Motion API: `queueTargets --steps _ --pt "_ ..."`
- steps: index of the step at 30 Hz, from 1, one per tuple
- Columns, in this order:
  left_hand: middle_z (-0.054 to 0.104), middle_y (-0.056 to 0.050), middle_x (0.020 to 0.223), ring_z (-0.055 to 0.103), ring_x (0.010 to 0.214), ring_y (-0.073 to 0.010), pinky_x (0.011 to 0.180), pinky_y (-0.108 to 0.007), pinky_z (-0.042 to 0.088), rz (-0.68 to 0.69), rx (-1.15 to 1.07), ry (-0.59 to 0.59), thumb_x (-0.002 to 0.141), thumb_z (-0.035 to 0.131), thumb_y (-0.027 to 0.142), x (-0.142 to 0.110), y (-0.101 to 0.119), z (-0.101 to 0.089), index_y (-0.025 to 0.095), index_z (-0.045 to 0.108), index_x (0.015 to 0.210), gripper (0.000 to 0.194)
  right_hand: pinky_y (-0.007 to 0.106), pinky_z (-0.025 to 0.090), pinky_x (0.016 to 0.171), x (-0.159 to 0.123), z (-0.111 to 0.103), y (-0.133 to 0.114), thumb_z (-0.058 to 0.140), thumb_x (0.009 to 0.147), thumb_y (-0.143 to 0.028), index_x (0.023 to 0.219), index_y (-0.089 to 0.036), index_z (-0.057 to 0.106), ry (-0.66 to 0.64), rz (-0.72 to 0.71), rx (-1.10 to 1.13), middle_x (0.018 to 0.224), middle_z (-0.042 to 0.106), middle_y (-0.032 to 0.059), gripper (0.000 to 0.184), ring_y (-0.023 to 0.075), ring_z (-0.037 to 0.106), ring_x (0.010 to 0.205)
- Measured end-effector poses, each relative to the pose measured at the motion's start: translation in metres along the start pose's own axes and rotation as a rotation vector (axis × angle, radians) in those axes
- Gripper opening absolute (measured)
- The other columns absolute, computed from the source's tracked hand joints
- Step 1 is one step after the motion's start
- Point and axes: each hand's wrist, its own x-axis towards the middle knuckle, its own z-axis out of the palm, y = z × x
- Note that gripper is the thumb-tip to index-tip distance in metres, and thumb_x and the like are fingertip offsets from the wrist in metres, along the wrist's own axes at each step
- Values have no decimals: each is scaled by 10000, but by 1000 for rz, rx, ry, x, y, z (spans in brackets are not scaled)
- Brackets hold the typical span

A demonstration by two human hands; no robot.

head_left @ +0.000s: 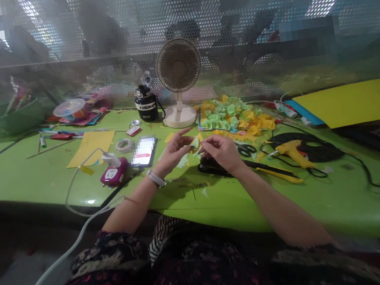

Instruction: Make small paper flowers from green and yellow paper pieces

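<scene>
You had 1 left hand (173, 153) and 1 right hand (223, 152) in view, with 1 wristwatch (156, 178), 1 desk fan (178, 65), 1 black bottle (146, 103), 1 green basket (3, 119), 1 phone (143, 152), 1 tape roll (124, 145), 1 pair of scissors (246, 149), 1 hot glue gun (292, 154) and 2 yellow sheets (90, 148) before you.

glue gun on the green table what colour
Yellow, the glue gun shows best in the head view.

Only one word can be read — ENERGY, in white on the black bottle (145, 105)
</scene>
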Motion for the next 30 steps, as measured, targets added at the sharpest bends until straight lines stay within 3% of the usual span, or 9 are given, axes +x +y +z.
queueTargets --steps 9,20,30 --pt "648 -73 1098 601 1087 -201 916 -347 538 27 30 -78 816 712 204 0 -1 -2 263 539 1401 613 294 572 569 2 -4 3 719 708 -451 788 -190 642 18 -14 -43 687 679 11 284 154 645 554" --pt "670 -62 1074 628 1042 -180 922 -336 545 -27 0 -44 765 713 134 -1 5 3 239 555 1375 639 305 561 599 4 -7 6 730 717 -444 779 -195 639 -8 -63 -63 704 692 20 272 158 645 576" --pt "696 -94 1149 650 1086 -203 920 -343 544 -21 -38 -65 788 736 180 -1 2 3 229 528 1389 638 302 517 615 2 -6 6 671 742 -381 879 -203 617 5 -123 -188 697 684 11 231 168 642 608"
